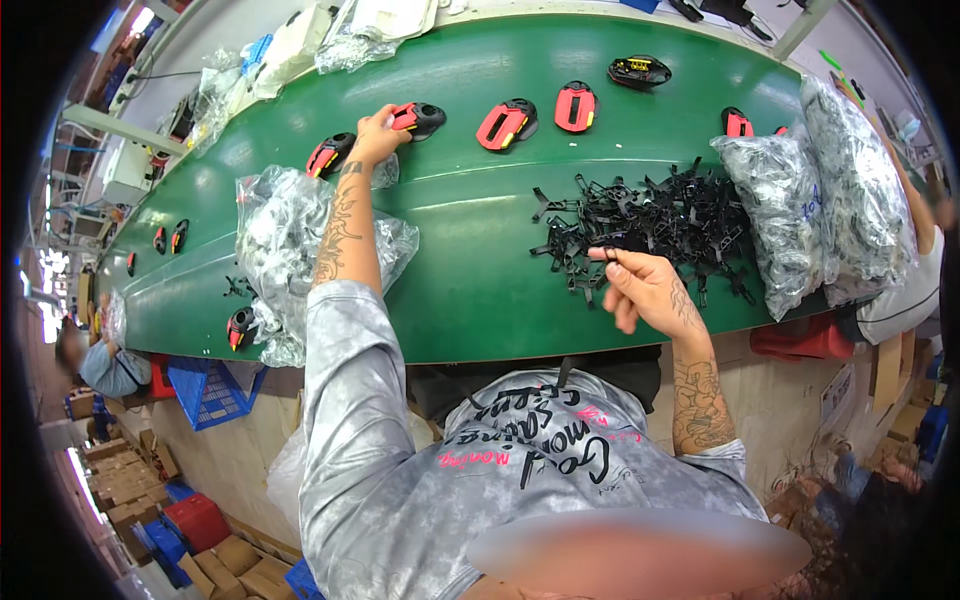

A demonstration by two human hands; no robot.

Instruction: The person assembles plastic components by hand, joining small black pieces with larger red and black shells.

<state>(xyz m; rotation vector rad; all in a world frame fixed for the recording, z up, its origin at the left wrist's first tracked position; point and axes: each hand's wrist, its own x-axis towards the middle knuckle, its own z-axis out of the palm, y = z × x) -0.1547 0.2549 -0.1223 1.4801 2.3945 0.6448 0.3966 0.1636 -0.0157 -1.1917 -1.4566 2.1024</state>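
My left hand reaches far over the green table and closes round a red and black oval plastic housing. Its fingers cover part of the red side. Close to the pile of small black plastic brackets, my right hand pinches a small black piece between thumb and forefinger. The fingers hide most of that piece, so its exact shape cannot be made out. Just left of my left hand lies another red and black housing. Two more, one housing and another housing, rest to its right.
A clear plastic bag lies beneath my left forearm. Full bags of parts stand right of the pile. A black housing sits at the back of the green table. Another person is at the right edge.
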